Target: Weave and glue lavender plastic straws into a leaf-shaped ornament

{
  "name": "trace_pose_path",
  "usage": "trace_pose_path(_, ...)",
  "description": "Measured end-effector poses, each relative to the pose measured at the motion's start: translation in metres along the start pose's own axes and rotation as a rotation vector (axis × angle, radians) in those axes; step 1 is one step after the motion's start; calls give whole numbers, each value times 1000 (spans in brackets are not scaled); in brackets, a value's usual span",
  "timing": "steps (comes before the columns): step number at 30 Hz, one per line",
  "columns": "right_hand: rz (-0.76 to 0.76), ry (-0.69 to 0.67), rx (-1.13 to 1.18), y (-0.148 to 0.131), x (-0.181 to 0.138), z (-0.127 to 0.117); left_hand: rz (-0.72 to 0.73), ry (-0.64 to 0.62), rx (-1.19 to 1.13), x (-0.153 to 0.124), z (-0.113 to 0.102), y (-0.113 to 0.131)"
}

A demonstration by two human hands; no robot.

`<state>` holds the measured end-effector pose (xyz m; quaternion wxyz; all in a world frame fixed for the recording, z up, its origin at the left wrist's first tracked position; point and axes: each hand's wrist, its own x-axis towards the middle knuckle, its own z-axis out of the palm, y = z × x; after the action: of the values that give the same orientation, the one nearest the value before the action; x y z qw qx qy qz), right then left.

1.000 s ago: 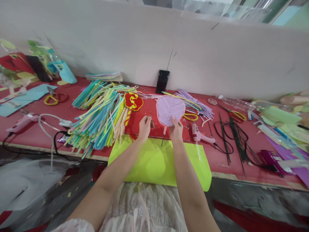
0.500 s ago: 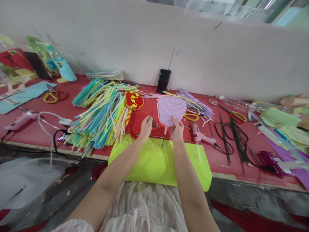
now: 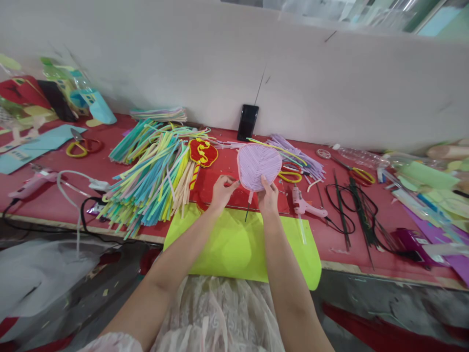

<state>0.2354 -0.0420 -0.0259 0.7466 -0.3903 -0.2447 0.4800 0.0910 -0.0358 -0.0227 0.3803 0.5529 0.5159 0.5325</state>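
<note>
A lilac fan-shaped piece [image 3: 259, 165] made of fuzzy pipe cleaners, with a pink rim, is held up above the red work board. Its short wrapped stem ends in a thin dark wire [image 3: 247, 213] pointing down. My right hand [image 3: 268, 198] grips its lower right part, thumb on the front. My left hand [image 3: 223, 191] is at its lower left edge, fingers bent and slightly apart; whether they touch the rim is hard to see. To the left lies a finished-looking red and yellow fan [image 3: 208, 157] with a striped handle.
A big bundle of coloured pipe cleaners [image 3: 150, 181] lies left, lilac ones [image 3: 298, 156] behind right. A pink glue gun [image 3: 308, 208] is right of my hand. A phone [image 3: 248, 122] leans on the wall. Yellow-green sheet [image 3: 220, 249] hangs over the front edge. Scissors [image 3: 361, 176] lie farther right.
My left hand's fingers have stretched rightward to the lilac piece's lower left edge. The lilac piece and my right hand have hardly moved.
</note>
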Motion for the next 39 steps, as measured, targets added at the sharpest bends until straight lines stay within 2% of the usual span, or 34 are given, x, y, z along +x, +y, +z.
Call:
trace_pose_path(8, 32, 19, 14, -4, -3, 2, -84, 53, -4, 2, -1, 0)
trace_pose_path(17, 27, 25, 0, -5, -4, 4, -50, 58, -102, 1, -1, 1)
trace_pose_path(22, 46, -8, -8, -2, -4, 4, -163, -58, -456, 1, 4, 2)
trace_pose_path(24, 53, -50, -31, 0, -6, 4, -155, -99, -538, 1, 5, 2)
trace_pose_path(28, 74, -143, -91, 4, -8, 5, -133, -66, -527, 1, 5, 0)
trace_pose_path(32, 96, -138, -90, 5, -8, 5, -160, -47, -537, 1, 4, 0)
trace_pose_path(39, 11, -63, -80, 4, -5, 3, -178, -170, -553, -1, 6, 0)
